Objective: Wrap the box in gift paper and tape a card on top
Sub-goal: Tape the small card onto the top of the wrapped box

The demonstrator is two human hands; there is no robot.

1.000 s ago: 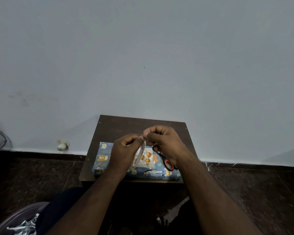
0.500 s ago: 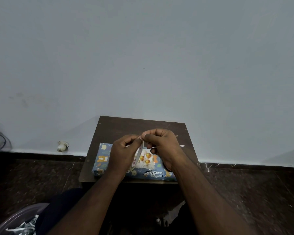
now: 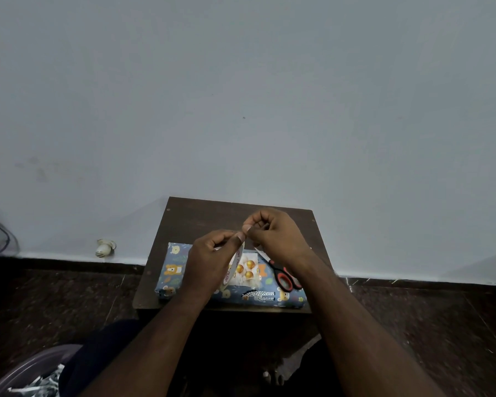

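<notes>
The box [image 3: 174, 275], wrapped in blue animal-print gift paper, lies on a small dark wooden table [image 3: 201, 216]. A white card [image 3: 248, 270] with orange balls rests on top of the box. My left hand [image 3: 212, 260] holds a tape roll [image 3: 233, 270] upright above the box. My right hand [image 3: 275, 239] pinches the tape's free end just beyond the roll, near my left thumb. The tape strip itself is too thin to make out.
Red-handled scissors [image 3: 282, 275] lie on the right part of the box, under my right wrist. A bin with paper scraps [image 3: 32, 376] stands at the lower left. A wall rises right behind the table, with a small white fitting [image 3: 103, 248] at its base.
My right hand has lifted up and away from the roll, uncovering the scissors on the box. My left hand still holds the roll in about the same place.
</notes>
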